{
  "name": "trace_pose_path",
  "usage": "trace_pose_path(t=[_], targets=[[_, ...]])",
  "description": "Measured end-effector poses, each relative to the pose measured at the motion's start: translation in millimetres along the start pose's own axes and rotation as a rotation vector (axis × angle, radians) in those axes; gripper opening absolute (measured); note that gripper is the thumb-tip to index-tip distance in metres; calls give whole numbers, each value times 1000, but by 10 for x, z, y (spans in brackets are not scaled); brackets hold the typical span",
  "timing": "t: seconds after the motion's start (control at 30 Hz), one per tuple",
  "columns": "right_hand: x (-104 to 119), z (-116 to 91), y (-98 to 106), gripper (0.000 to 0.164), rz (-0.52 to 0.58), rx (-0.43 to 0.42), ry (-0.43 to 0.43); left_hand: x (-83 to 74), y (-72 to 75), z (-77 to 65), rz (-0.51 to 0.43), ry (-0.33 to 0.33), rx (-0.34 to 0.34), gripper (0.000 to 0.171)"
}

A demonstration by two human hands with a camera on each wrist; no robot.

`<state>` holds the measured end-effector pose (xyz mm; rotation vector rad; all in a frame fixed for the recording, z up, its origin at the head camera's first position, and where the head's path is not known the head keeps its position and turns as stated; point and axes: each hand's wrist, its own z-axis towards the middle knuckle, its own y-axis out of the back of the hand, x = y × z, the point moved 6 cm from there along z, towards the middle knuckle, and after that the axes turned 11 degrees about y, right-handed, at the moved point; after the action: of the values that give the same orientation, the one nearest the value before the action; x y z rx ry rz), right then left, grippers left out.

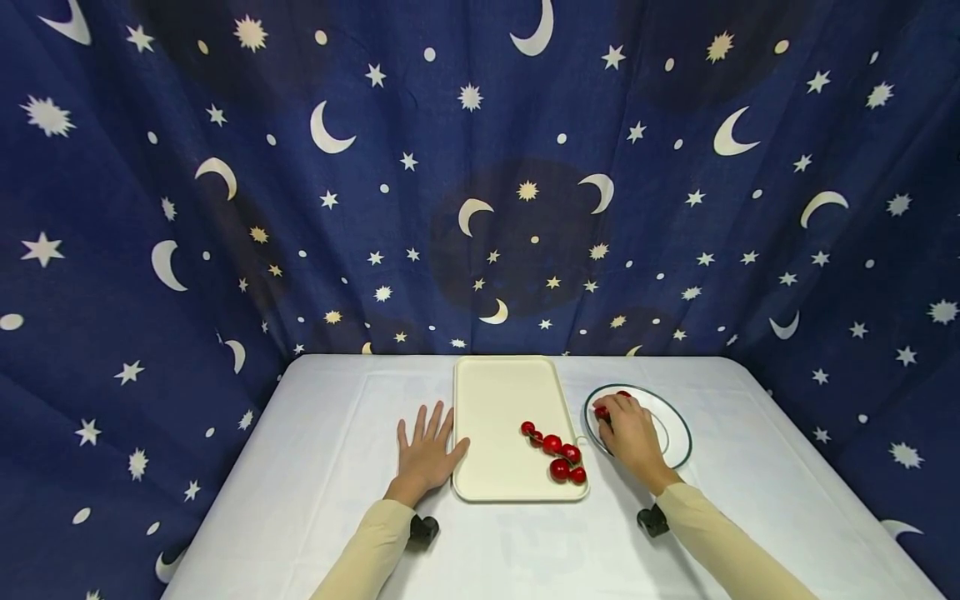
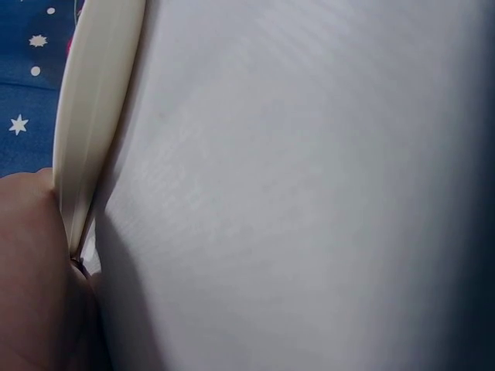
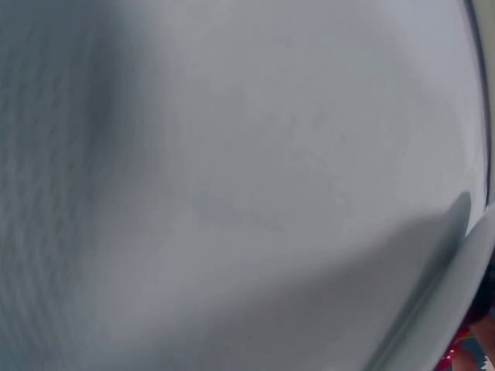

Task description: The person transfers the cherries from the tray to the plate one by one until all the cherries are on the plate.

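Note:
On the white plate with a dark green rim (image 1: 677, 427), my right hand (image 1: 633, 433) bends its fingers round red cherry tomatoes (image 1: 602, 413), partly hidden beneath them. The right wrist view catches the plate's edge (image 3: 445, 309) and a bit of red tomato (image 3: 447, 357) by the fingers. A vine of several red cherry tomatoes (image 1: 552, 444) lies along the right side of the cream tray (image 1: 491, 400). My left hand (image 1: 427, 454) rests with fingers spread on the table, thumb at the tray's left edge. In the left wrist view this hand (image 2: 35, 270) lies against the tray wall (image 2: 97, 93).
A white cloth covers the table (image 1: 510, 550). Dark blue curtains (image 1: 420, 167) with moons and stars stand behind it and at both sides. The plate is close to the tray's right edge, and a stem end (image 1: 582, 438) sticks out over that edge.

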<state>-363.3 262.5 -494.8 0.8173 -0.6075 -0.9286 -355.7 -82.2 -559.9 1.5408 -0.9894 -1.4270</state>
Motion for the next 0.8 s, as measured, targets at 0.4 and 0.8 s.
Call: trace_pose_path(t=[0.4, 0.8], targets=[[215, 114, -23, 17, 17, -64, 29, 19, 4, 3, -1, 1, -11, 75], [556, 303, -193, 22, 99, 68, 64, 50, -74, 53, 33, 5, -17, 76]])
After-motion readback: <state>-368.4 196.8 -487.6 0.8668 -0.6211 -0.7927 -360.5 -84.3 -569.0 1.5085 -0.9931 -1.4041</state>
